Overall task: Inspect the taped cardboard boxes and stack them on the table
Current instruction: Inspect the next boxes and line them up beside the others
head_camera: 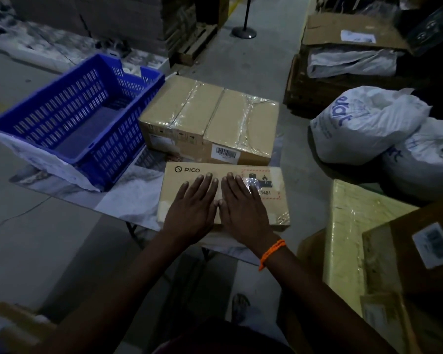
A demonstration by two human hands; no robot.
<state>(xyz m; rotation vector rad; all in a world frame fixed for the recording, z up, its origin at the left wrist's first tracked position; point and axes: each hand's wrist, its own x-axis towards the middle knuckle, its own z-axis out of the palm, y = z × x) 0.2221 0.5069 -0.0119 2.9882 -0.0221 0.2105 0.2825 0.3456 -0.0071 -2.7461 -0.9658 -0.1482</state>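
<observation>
Both forearms reach forward from the bottom edge; left hand [189,213] and right hand [243,208] lie palm-down, side by side, fingers straight and flat on top of the small cardboard box [170,198], gripping nothing. Orange thread band [271,254] on right wrist. Small box sits at the near edge of the table [128,198], printed "PICO" with a round logo; a red-hatched label under the right fingers shows battery and flame symbols and "3481", the rest covered. Just behind it, touching or nearly so, a larger taped box [207,118] with glossy clear tape across the top and a barcode sticker [224,152], digits unreadable. Blue slotted crate [79,118] on table left. Right side: white bags [363,129] with blue lettering, not fully legible, and a yellowish wrapped carton [351,226]. Dim warehouse, grey concrete floor [36,238], wooden pallet [197,44] at back.
</observation>
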